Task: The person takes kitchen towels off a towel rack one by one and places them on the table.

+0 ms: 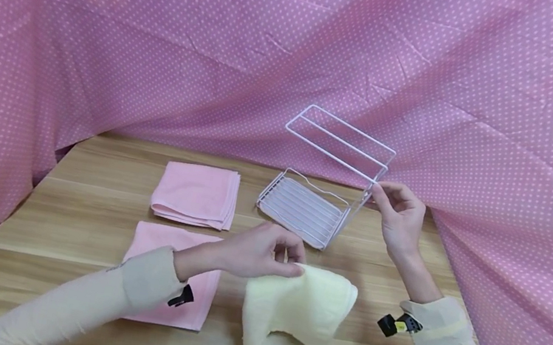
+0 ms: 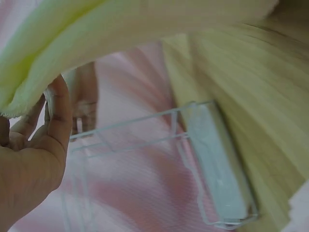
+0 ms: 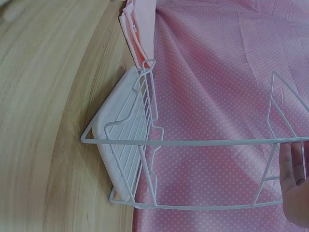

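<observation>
My left hand (image 1: 257, 249) pinches the top edge of a pale yellow towel (image 1: 301, 300), which hangs in folds over the front of the table. In the left wrist view the towel (image 2: 120, 29) spans the top, above the fingers. Behind it stands a white wire rack (image 1: 332, 156) with two tiers, its lower one fitted with a white tray (image 3: 104, 123). At the near right corner of the rack's upper tier, my right hand (image 1: 401, 219) grips the wire between thumb and fingers. Only part of this hand (image 3: 294, 179) shows in the right wrist view.
Two folded pink towels lie left of the rack: one at the back (image 1: 195, 192), another nearer (image 1: 174, 247), partly covered by the left forearm. Beneath everything is a wood-grain table (image 1: 78, 224). Pink polka-dot cloth (image 1: 220, 51) hangs around its back and sides.
</observation>
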Available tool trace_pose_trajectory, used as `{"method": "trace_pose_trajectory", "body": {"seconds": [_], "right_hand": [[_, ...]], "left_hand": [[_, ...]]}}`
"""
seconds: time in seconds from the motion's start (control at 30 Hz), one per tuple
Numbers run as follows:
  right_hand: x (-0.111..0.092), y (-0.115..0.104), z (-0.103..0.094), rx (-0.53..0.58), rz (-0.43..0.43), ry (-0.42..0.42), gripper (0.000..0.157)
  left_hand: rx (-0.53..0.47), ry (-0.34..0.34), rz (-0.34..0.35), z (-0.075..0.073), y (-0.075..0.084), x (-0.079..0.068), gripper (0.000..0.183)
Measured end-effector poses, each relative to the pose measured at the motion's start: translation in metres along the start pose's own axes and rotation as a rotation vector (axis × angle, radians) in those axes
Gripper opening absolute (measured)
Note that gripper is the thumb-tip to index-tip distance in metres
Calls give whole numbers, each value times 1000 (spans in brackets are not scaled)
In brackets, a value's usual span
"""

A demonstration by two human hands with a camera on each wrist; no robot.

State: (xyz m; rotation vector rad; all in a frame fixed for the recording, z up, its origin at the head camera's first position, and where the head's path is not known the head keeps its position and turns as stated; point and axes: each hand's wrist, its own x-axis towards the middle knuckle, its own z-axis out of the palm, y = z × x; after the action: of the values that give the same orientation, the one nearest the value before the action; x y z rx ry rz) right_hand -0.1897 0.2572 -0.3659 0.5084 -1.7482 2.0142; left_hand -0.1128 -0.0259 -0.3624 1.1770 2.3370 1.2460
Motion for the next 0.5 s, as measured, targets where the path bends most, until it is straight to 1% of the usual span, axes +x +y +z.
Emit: {"method": "trace_pose_trajectory", "body": {"seconds": [0.1, 0.17, 0.33, 0.43, 0.5], "right_hand": [[0, -1, 0, -6, 5, -5, 24], [1, -1, 0, -8, 8, -7, 23], [1, -2, 0, -10, 5, -5, 24], [1, -2, 1, -9, 6, -5, 24], [0, -3, 1, -16, 8, -7, 24]], "left_hand": [[2, -9, -9, 1, -11, 3, 7], [15, -7, -3, 0, -20, 6, 7], [44, -20, 7, -7, -38, 18, 7], [31, -44, -17, -9, -50, 26, 7], [11, -59, -46, -11, -57, 30, 8]]}}
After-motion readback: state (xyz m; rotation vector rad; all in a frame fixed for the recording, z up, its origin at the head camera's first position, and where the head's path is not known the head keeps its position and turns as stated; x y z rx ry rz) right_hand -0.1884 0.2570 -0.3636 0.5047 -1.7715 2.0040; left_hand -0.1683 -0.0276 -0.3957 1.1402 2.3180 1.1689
